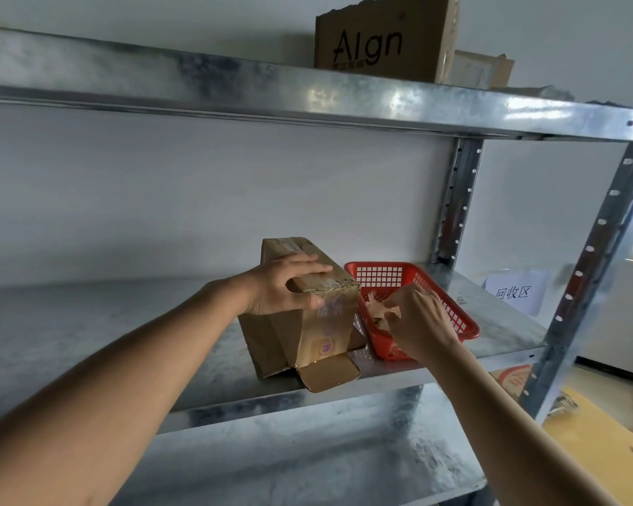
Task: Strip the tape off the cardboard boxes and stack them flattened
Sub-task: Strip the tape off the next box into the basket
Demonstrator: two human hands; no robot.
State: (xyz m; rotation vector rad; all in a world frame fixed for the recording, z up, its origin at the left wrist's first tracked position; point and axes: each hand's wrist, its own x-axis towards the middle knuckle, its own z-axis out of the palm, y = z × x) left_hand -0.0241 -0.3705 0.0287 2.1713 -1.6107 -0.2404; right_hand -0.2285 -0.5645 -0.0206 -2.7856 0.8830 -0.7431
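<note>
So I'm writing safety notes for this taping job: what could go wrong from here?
1. The cardboard box sits at the front of the metal shelf, one flap past the edge; only the left hand steadies it, so it might slide off.
2. The tape scrap pinched by the right hand over the red basket may cling to the fingers rather than drop.

Galvanised steel shelving unit [344,100] fills most of the frame; mottled grey shelf surfaces with dull reflections. Perforated uprights [600,228] run down the right side. Plain white wall [198,191] behind the shelves. White paper sign [514,292] with printed characters hangs at right of centre. Lower right corner: pale floor [607,381]. Bright daylight enters at the far right edge.
</note>
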